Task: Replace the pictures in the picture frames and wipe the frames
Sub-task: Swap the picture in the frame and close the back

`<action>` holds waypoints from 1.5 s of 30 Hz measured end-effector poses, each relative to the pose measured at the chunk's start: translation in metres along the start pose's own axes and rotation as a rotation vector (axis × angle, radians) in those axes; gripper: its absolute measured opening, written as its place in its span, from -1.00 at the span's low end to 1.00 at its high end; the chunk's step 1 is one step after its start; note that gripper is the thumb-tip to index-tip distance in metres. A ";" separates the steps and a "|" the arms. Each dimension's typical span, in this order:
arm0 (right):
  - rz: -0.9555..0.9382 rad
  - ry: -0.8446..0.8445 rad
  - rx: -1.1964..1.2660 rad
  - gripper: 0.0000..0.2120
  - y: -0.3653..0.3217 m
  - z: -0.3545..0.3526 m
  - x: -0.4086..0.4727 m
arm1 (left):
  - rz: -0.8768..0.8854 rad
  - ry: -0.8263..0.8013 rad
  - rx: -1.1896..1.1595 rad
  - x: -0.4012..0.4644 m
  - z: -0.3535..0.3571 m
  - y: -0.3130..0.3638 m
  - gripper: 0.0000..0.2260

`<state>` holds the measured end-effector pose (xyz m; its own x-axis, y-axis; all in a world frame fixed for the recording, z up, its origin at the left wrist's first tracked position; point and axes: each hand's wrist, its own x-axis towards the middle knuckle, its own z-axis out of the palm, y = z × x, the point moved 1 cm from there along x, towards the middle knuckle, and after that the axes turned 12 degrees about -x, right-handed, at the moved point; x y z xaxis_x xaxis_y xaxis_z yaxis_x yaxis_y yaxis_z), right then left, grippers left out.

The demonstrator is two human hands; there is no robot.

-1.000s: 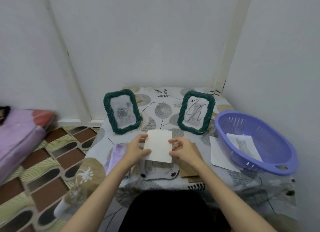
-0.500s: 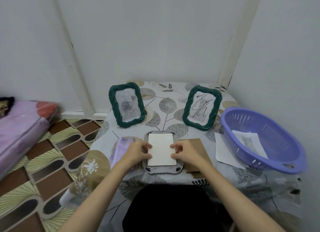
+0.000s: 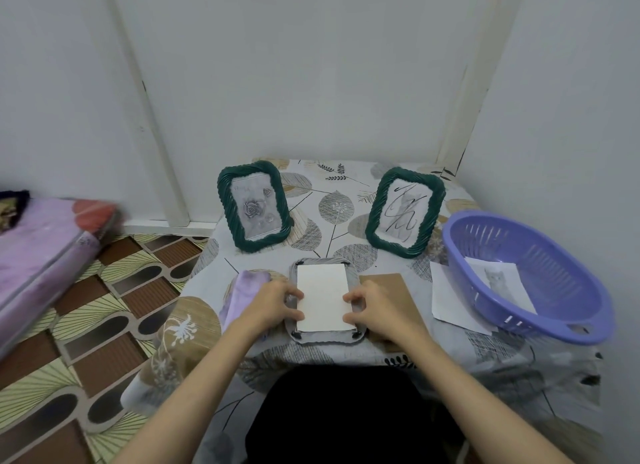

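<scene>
Face-down picture frame (image 3: 327, 337) lying flat at the near edge of the tabletop (image 3: 346, 186), back upward, centred before the person. White picture sheet (image 3: 322, 297) laid blank side up within the frame back opening. Left hand (image 3: 273, 304) at the sheet's left edge, fingers curled, fingertips and thumb pinching that edge. Right hand (image 3: 372, 306) at the sheet's right edge, fingers curled likewise, pinching that edge. Brown backing board (image 3: 388, 285) flat on the tabletop just right of the face-down frame, partly covered by the right hand. Lilac wiping cloth (image 3: 242, 290) just left of the frame, partly under the left hand. Two green twisted-rim frames standing upright at the rear: left green frame (image 3: 254, 205) holding a rose picture, right green frame (image 3: 405, 212) holding a scribbled-over picture. Purple slotted basket (image 3: 540, 255) at the right, containing a cat picture (image 3: 498, 281). Loose white sheet (image 3: 450, 302) on the tabletop, touching the basket's near-left side, partly beneath it.
</scene>
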<state>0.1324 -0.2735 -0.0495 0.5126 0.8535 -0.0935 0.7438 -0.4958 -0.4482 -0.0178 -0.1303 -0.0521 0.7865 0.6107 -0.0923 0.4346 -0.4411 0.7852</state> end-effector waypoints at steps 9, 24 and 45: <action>-0.018 -0.020 -0.039 -0.62 0.004 0.002 -0.002 | -0.033 -0.019 -0.063 -0.002 0.003 -0.003 -0.61; -0.062 -0.022 -0.305 -0.50 -0.009 -0.005 0.018 | 0.005 -0.150 0.327 0.010 -0.003 0.002 0.12; 0.495 0.022 -0.371 -0.38 0.037 -0.031 -0.006 | 0.037 -0.109 0.340 0.008 -0.001 -0.004 0.04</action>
<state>0.1701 -0.3015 -0.0375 0.8407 0.5064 -0.1915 0.5131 -0.8582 -0.0168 -0.0139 -0.1230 -0.0556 0.8387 0.5246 -0.1462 0.5115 -0.6668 0.5420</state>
